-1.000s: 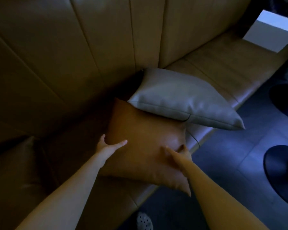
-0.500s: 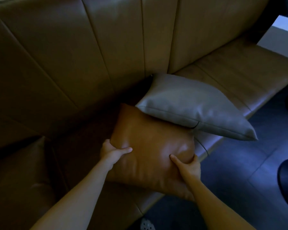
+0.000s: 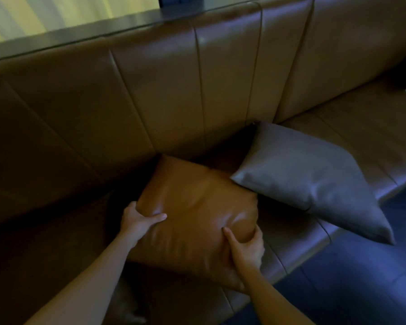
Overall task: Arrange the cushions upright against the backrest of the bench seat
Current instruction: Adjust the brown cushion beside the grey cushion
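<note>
Two cushions lie on the bench seat in the head view, neither yet upright. The tan cushion (image 3: 197, 214) sits near the front edge of the surface (image 3: 361, 127), tilted, its far corner reaching toward the backrest (image 3: 174, 90) and its near corner overhanging the front edge. The left hand (image 3: 138, 221) clamps its left edge, thumb on top and fingers tucked beneath; the right hand (image 3: 246, 247) pinches its right edge the same way, thumb pressing a dimple into the cover. Both hands are closed on this cushion. The grey cushion (image 3: 314, 181) rests flat just to the right, one corner touching the backrest, another jutting past the front edge; its near-left corner overlaps the tan cushion's right side.

To do this step well, I judge the tan cushion should be lifted clear of the grey one, turned so one straight edge sits in the crease at the back edge, then leaned until its face meets the backrest.

Both cushions look like smooth, slightly glossy leather or imitation leather, square, plump, with pointed corners and a seam. The backrest is padded in vertical panels of similar tan material; a slick cover may slide down.
</note>
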`<state>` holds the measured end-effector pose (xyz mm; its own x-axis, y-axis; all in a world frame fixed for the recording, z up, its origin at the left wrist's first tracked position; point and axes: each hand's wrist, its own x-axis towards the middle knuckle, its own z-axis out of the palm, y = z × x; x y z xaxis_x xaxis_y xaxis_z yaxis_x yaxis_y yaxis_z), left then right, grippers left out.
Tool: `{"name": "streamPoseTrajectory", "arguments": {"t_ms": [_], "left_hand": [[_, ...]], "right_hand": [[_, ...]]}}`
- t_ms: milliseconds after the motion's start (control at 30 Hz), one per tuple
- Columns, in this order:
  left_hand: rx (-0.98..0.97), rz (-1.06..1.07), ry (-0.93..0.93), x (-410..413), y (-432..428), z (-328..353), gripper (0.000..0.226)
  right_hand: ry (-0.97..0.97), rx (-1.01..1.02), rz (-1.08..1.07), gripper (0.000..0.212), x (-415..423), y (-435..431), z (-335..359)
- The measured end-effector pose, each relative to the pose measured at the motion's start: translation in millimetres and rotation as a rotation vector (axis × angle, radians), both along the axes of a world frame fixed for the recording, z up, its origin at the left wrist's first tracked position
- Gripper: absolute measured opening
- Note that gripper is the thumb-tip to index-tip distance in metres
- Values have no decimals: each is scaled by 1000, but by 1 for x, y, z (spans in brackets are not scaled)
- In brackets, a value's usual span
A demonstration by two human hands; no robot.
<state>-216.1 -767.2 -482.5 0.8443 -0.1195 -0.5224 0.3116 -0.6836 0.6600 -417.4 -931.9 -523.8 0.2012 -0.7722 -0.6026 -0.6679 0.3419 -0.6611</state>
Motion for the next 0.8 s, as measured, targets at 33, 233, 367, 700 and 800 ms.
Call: {"name": "streamPoseTrajectory", "arguments": {"t_ms": [33,233,367,700,800], "left_hand": [[4,-7,9,7,9,-4,96],[141,-210,121,9,50,-46,118],[321,-339,154,13,53,-59,113],[221,-424,67,4,-33,3,101],[77,-494,163,-13,-82,26,84]], "right_hand": [[0,11,21,110,6,6,-1],[38,243,285,110,7,15,-28],[92,275,443,102,5,-1,-20],[69,51,410,69,29,-42,55],[22,12,341,72,24,-67,81]]}}
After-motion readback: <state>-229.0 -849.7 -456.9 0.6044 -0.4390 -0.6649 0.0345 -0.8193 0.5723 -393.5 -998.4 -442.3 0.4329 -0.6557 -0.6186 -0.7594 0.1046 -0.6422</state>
